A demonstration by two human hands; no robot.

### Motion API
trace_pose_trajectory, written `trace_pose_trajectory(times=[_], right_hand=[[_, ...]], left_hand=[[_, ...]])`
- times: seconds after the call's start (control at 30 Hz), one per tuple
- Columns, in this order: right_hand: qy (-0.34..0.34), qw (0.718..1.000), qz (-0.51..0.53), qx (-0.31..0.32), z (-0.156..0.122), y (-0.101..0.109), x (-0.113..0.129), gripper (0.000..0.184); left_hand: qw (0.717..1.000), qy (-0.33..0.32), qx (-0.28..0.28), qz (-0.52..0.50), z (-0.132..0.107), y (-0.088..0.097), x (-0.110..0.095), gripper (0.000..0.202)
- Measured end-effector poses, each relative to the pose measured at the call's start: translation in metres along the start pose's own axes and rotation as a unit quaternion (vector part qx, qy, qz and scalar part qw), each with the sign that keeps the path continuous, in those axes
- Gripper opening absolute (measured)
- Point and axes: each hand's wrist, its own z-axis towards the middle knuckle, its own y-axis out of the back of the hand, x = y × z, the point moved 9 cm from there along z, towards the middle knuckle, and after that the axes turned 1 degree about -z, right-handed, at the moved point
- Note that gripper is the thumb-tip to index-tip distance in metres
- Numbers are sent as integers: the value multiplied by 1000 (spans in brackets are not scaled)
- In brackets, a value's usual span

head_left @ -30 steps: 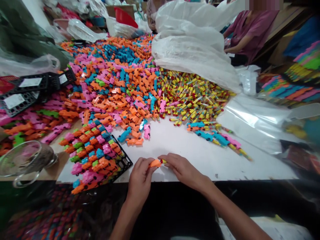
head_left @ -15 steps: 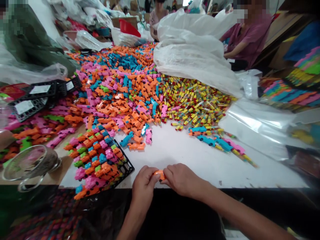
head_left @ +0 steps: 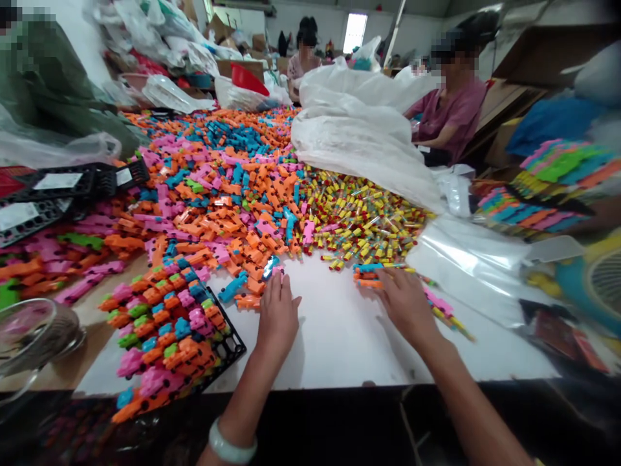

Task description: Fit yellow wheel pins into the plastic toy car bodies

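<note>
Pink car (head_left: 278, 269): pile's (head_left: 228, 223) near edge, at fingertips of our left hand (head_left: 280, 307); thumb spread, grip unclosed.
Orange car (head_left: 369, 283): table (head_left: 334, 343), at our right hand (head_left: 405, 301); grip, we cannot tell.
Both presumably light, stiff, slick; pinch sides.

Lower left of frame: loaded rack (head_left: 236, 347); behind it, toy-car heap (head_left: 223, 217); right of heap, tube pile (head_left: 361, 223), sack (head_left: 354, 126) behind.

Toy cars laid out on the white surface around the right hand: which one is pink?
The pink car lies just right of the right hand; the blue car and orange car lie left, by its fingers.
</note>
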Motion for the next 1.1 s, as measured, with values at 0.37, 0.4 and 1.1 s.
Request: trace_pose_trajectory(times=[0.37, 0.4, 1.1], right_hand=[[72, 986, 92, 117, 59, -72, 69, 22], [73, 985, 102, 122, 55, -72, 72, 20], [11, 936, 346, 68, 8, -33, 93, 17]], left_hand=[[999, -18, -30, -9, -42, 9, 2, 18], [999, 2, -39, -12, -42, 10, 6, 19], [984, 52, 88, -146, -51, 6, 2, 21]])
